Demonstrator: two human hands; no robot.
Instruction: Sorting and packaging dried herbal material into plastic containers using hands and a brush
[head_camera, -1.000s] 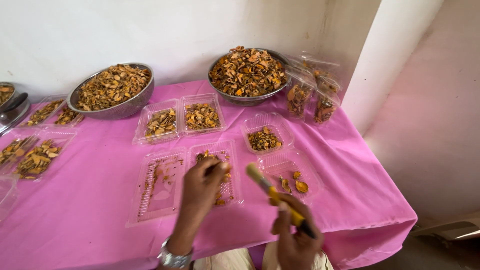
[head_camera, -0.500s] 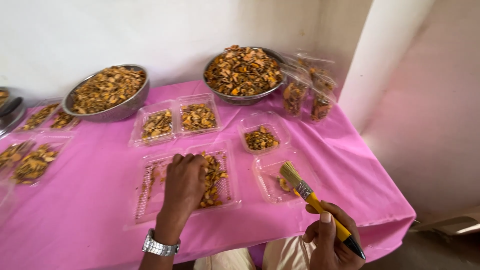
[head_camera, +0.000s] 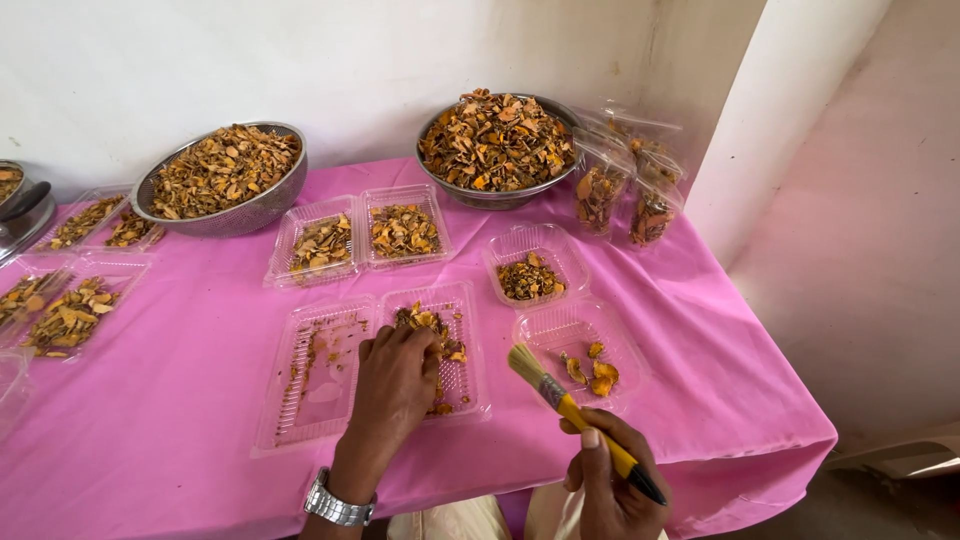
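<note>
Pink cloth (head_camera: 180, 400): my left hand (head_camera: 395, 385), fingers together, has settled on the hinged tray (head_camera: 320, 400), right hand (head_camera: 610, 480) clamping the withdrawn brush (head_camera: 575, 415)

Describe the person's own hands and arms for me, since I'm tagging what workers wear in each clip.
Both are bare, with no gloves and no sleeves in view. The left hand has a silver metal-link wristwatch on its wrist. The right hand shows no ring, band or watch, and its nails look short and unpainted.
</note>
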